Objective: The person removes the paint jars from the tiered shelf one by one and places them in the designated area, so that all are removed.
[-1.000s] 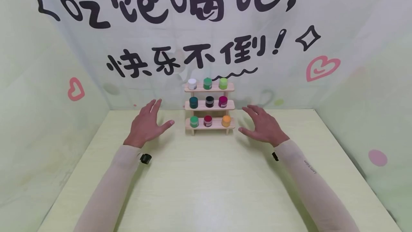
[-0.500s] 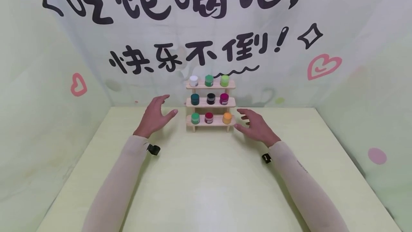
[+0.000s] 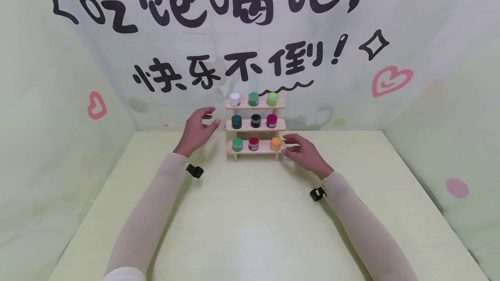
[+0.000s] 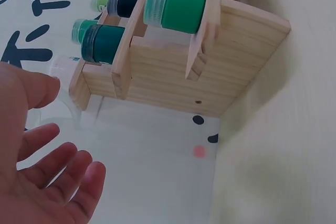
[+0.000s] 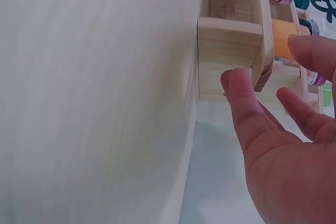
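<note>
A three-tier wooden display stand [image 3: 254, 152] in the head view bears several small paint jars. My left hand [image 3: 196, 131] is at its left, fingers loosely bent with nothing between them. In the left wrist view its thumb overlaps the white jar [image 4: 64, 69] on the top tier. My right hand [image 3: 306, 153] is at the lower right of the stand, around the end of the bottom tier. The right wrist view shows its thumb tip right at the orange jar [image 5: 283, 38], the other fingers spread below the shelf edge.
The bottom tier also carries a green jar [image 3: 237, 144] and a dark red jar [image 3: 253, 143]. Teal, black and magenta jars line the middle tier. Behind the stand hangs a printed cloth [image 3: 164, 47]; a pale table [image 3: 250, 211] spreads in front.
Both hands have moved inward to the stand, the left one also slightly upward. Their fingers have bent more. The jars have stayed in their places on the tiers.
</note>
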{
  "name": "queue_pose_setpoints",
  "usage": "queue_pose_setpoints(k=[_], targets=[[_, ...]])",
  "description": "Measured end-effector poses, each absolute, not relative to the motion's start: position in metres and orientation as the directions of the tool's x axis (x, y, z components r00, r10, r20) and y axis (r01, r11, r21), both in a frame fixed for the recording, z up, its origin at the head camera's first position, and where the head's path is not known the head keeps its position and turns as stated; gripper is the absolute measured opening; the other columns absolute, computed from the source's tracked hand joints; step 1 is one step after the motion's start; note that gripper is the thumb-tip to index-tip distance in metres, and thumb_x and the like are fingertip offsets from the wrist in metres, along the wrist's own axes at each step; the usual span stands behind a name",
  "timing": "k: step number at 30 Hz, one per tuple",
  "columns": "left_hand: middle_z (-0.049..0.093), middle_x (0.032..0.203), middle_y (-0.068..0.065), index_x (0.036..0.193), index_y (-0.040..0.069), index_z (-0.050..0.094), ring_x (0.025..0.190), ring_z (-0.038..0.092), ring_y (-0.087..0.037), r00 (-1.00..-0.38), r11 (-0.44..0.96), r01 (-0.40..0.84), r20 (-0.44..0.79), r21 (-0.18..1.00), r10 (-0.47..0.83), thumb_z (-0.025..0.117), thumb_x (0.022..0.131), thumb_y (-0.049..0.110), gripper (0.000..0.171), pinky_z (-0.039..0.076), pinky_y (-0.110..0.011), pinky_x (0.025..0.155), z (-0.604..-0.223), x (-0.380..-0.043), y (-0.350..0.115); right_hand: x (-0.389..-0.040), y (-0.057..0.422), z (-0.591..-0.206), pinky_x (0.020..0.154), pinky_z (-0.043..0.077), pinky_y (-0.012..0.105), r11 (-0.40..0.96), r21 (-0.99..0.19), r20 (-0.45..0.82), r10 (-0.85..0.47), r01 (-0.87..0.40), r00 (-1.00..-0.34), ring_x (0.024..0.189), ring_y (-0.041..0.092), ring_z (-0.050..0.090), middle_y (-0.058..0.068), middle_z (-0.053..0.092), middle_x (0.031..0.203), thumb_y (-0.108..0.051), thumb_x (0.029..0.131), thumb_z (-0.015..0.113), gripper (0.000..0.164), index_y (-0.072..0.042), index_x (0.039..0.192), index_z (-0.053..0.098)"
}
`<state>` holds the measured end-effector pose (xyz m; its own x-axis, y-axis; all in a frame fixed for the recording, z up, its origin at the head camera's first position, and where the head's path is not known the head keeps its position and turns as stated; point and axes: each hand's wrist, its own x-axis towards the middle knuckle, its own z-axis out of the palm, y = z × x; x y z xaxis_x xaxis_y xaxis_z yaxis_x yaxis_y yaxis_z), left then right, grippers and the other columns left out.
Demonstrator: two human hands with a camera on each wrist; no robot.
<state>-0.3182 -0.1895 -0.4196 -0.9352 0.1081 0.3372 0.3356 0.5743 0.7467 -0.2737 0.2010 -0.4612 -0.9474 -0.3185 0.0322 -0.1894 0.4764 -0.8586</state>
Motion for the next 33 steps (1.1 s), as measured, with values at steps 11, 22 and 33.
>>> queue_pose_setpoints(k=[11, 22, 33], targets=[[0.063, 0.145, -0.007, 0.143, 0.012, 0.06, 0.129, 0.061, -0.027, -0.939, 0.471, 0.315, 0.344, 0.824, 0.027, 0.071, 0.102, 0.033, 0.047, 0.058, -0.046, 0.103, -0.408, -0.342, -0.162, -0.277, 0.194, -0.469, 0.104, 0.059, 0.044, 0.445, -0.888, -0.028, -0.308, -0.118, -0.951, 0.123, 0.037, 0.069, 0.02, 0.06, 0.146, -0.021, 0.102, 0.071, 0.054, -0.008, 0.151, 0.054], [0.063, 0.143, -0.005, 0.142, 0.017, 0.061, 0.132, 0.059, -0.026, -0.956, 0.379, 0.28, 0.294, 0.882, 0.022, 0.075, 0.1, 0.032, 0.046, 0.056, -0.043, 0.108, -0.399, -0.359, -0.14, -0.274, 0.189, -0.472, 0.095, 0.061, 0.033, 0.398, -0.914, -0.028, -0.263, -0.082, -0.964, 0.118, 0.035, 0.067, 0.022, 0.062, 0.138, -0.019, 0.1, 0.073, 0.051, -0.004, 0.146, 0.058], [0.062, 0.142, -0.008, 0.143, 0.015, 0.059, 0.131, 0.058, -0.027, -0.966, 0.38, 0.245, 0.26, 0.892, 0.011, 0.076, 0.1, 0.031, 0.05, 0.055, -0.043, 0.109, -0.398, -0.365, -0.129, -0.265, 0.182, -0.468, 0.09, 0.064, 0.036, 0.327, -0.945, -0.046, -0.162, -0.009, -0.986, 0.108, 0.026, 0.069, 0.022, 0.067, 0.124, -0.015, 0.097, 0.076, 0.047, -0.001, 0.141, 0.063]])
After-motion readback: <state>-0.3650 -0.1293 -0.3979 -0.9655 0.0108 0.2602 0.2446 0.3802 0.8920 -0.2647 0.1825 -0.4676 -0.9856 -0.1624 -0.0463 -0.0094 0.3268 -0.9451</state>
